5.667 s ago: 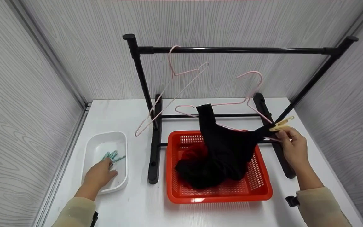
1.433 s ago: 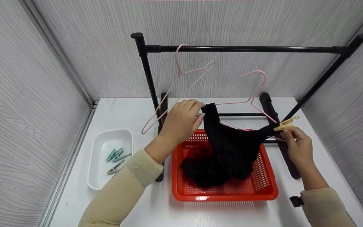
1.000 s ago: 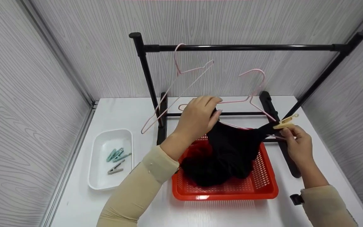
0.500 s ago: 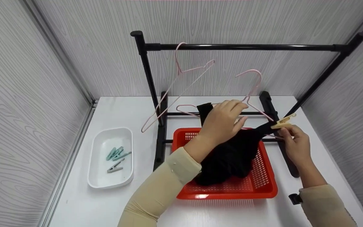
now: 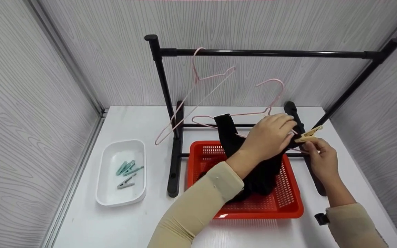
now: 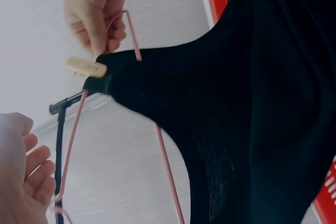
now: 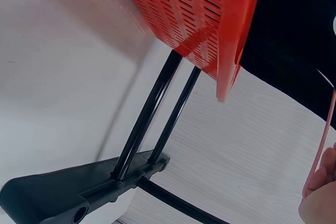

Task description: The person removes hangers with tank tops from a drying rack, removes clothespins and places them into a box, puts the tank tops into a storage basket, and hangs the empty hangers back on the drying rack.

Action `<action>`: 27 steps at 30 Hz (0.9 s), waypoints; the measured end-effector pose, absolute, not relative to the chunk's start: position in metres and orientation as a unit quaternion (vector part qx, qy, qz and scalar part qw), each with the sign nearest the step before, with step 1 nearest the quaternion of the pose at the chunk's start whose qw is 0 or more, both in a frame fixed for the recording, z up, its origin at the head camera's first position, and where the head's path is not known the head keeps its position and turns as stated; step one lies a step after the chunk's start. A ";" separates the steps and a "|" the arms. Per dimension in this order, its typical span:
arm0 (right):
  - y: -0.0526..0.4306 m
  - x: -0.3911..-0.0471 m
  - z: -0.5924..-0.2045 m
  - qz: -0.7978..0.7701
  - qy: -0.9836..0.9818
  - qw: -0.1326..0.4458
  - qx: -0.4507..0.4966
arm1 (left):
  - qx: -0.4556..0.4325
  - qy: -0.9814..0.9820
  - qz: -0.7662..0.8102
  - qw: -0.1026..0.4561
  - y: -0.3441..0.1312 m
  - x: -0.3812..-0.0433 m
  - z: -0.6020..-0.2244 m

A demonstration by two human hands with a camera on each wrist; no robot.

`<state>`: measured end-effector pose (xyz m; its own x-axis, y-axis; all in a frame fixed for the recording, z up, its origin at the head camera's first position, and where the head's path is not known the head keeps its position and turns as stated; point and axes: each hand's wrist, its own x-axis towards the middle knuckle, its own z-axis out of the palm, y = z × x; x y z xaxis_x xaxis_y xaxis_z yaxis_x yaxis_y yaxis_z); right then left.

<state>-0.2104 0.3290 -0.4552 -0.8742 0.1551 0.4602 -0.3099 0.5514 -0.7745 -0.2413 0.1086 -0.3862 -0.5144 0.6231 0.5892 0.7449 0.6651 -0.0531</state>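
My right hand point(image 5: 323, 158) grips the end of a pink clothes hanger point(image 5: 283, 90), its thumb at the edge of a black tank top point(image 5: 226, 129). One strap lies over that end, with a yellow clothespin point(image 5: 308, 134) clipped on it. My left hand point(image 5: 271, 136) reaches across just left of the clothespin and hides part of the strap in the head view. In the left wrist view the left hand point(image 6: 21, 174) has its fingers loosely bent around nothing, apart from the cloth. The top's other strap hangs over the hanger's left end.
A red basket point(image 5: 246, 216) under the hands holds the top's lower part. Behind stands a black rack point(image 5: 267, 53) with another pink hanger point(image 5: 194, 63) on its bar. At left, a white tray point(image 5: 110, 196) holds green clothespins point(image 5: 122, 168) and a grey clothespin point(image 5: 126, 184).
My left hand has left the tray, passed the top's left strap and moved right to near the yellow clothespin. The right hand keeps its grip; the hanger's hook has tipped slightly left.
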 end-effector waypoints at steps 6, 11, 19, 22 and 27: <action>0.337 -0.218 -0.468 0.458 -0.853 0.244 0.046 | -0.403 -0.869 -0.045 0.282 0.126 -0.247 -0.389; 0.334 -0.217 -0.468 0.457 -0.856 0.236 0.047 | -0.395 -0.884 -0.007 0.249 0.136 -0.249 -0.389; 0.329 -0.217 -0.471 0.469 -0.850 0.234 0.048 | -0.392 -0.898 0.033 0.197 0.151 -0.248 -0.388; 0.327 -0.216 -0.470 0.470 -0.850 0.232 0.048 | -0.397 -0.897 0.032 0.192 0.155 -0.248 -0.391; 0.324 -0.217 -0.469 0.474 -0.849 0.228 0.054 | -0.404 -0.897 0.024 0.178 0.159 -0.248 -0.393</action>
